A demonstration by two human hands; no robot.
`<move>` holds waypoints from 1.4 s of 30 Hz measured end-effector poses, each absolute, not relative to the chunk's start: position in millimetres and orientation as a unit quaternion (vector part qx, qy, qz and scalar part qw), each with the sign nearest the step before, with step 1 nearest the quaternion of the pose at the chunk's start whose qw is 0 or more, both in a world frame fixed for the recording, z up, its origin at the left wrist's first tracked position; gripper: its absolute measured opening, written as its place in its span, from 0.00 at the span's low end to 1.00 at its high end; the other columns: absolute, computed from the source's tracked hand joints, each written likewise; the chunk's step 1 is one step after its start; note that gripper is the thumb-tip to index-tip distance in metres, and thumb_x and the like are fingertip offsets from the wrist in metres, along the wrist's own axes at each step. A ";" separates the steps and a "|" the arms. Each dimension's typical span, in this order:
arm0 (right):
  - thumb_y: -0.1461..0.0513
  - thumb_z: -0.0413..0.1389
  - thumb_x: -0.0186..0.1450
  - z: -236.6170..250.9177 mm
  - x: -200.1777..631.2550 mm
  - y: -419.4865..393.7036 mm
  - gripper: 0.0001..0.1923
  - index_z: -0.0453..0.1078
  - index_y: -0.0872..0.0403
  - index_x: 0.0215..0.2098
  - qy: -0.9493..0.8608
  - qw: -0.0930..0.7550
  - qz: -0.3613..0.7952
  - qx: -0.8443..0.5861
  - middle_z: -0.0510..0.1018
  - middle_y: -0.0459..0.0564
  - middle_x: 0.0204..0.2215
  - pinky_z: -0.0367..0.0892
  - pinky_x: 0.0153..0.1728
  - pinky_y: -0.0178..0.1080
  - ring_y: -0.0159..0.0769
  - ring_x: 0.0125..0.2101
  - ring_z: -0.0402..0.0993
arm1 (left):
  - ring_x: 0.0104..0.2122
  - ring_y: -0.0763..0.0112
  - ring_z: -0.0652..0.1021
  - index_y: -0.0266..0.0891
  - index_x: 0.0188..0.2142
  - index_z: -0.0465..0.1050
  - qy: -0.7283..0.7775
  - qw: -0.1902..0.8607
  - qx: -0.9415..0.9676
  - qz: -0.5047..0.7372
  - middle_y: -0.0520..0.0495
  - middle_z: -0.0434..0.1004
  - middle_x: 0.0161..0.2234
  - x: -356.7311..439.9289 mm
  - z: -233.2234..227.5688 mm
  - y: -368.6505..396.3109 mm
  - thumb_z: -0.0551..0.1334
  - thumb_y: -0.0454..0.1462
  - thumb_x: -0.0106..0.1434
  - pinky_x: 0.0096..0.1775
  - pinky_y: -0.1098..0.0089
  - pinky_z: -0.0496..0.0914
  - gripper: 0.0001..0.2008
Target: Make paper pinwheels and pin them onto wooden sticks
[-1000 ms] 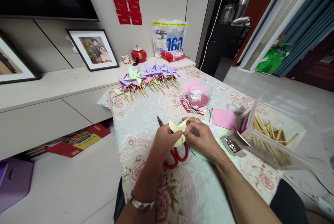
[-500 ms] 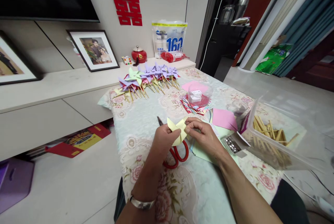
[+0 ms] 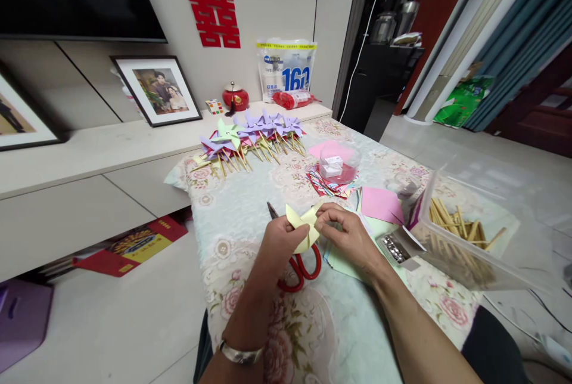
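Observation:
My left hand [image 3: 280, 243] and my right hand [image 3: 347, 236] together pinch a pale yellow paper piece [image 3: 304, 226], its corners folded toward the middle, held just above the table. Red-handled scissors [image 3: 298, 266] lie on the floral tablecloth [image 3: 250, 205] directly under my hands, blades pointing away to the left. A stack of pale green paper [image 3: 346, 260] lies under my right wrist. A pink paper sheet [image 3: 381, 204] lies just beyond my right hand.
A row of finished paper pinwheels [image 3: 250, 136] on sticks lies at the table's far end. A clear box of wooden sticks [image 3: 465, 235] stands at the right. A clear round container [image 3: 338, 164] sits mid-table on coloured paper. A low cabinet [image 3: 89, 151] runs along the left.
My hands have kept the yellow paper in nearly the same place, the right fingers shifting slightly on a folded corner. The camera view tilted a little.

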State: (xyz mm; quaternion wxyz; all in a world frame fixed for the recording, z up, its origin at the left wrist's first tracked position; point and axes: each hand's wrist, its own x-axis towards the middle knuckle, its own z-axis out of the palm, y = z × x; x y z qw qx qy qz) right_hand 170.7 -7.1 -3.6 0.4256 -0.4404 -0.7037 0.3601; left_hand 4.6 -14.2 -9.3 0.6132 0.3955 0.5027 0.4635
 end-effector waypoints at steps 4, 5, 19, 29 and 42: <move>0.64 0.58 0.62 -3.0 170.6 -7.9 0.07 0.73 0.52 0.26 -0.707 0.420 0.357 -0.443 0.75 0.48 0.33 0.65 0.41 0.39 0.39 0.37 0.73 | 0.20 0.70 0.75 0.32 0.29 0.79 0.498 0.622 0.392 0.461 0.46 0.80 0.23 5.8 -7.5 -14.3 0.70 0.38 0.45 0.24 0.74 0.66 0.12; 0.64 0.58 0.62 -3.5 171.0 -7.5 0.06 0.73 0.53 0.26 -0.706 0.421 0.355 -0.445 0.75 0.48 0.32 0.65 0.40 0.39 0.38 0.36 0.73 | 0.20 0.71 0.75 0.31 0.29 0.79 0.497 0.623 0.391 0.459 0.46 0.80 0.23 6.0 -6.8 -14.2 0.71 0.38 0.45 0.24 0.74 0.66 0.12; 0.63 0.53 0.69 19.6 199.8 -48.8 0.07 0.73 0.56 0.41 -0.715 0.434 0.109 -0.537 0.79 0.52 0.35 0.65 0.36 0.36 0.36 0.33 0.74 | 0.20 0.71 0.75 0.33 0.31 0.77 0.513 0.622 0.348 0.478 0.49 0.80 0.22 7.9 -16.1 -8.3 0.72 0.37 0.44 0.23 0.74 0.69 0.14; 0.71 0.51 0.65 36.5 269.0 -85.5 0.12 0.70 0.54 0.27 -0.731 -0.021 -0.025 -0.682 0.76 0.49 0.29 0.48 0.26 0.37 0.35 0.28 0.72 | 0.23 0.70 0.79 0.34 0.31 0.77 0.487 0.636 0.315 0.509 0.49 0.82 0.24 12.3 -19.0 -7.8 0.71 0.30 0.47 0.26 0.75 0.71 0.10; 0.75 0.50 0.63 44.5 257.8 -64.1 0.13 0.75 0.59 0.37 -0.742 -0.164 0.001 -0.650 0.82 0.61 0.33 0.57 0.28 0.37 0.47 0.35 0.80 | 0.20 0.73 0.76 0.33 0.30 0.76 0.499 0.634 0.315 0.499 0.51 0.80 0.21 15.4 -11.8 -11.8 0.69 0.30 0.49 0.23 0.76 0.69 0.07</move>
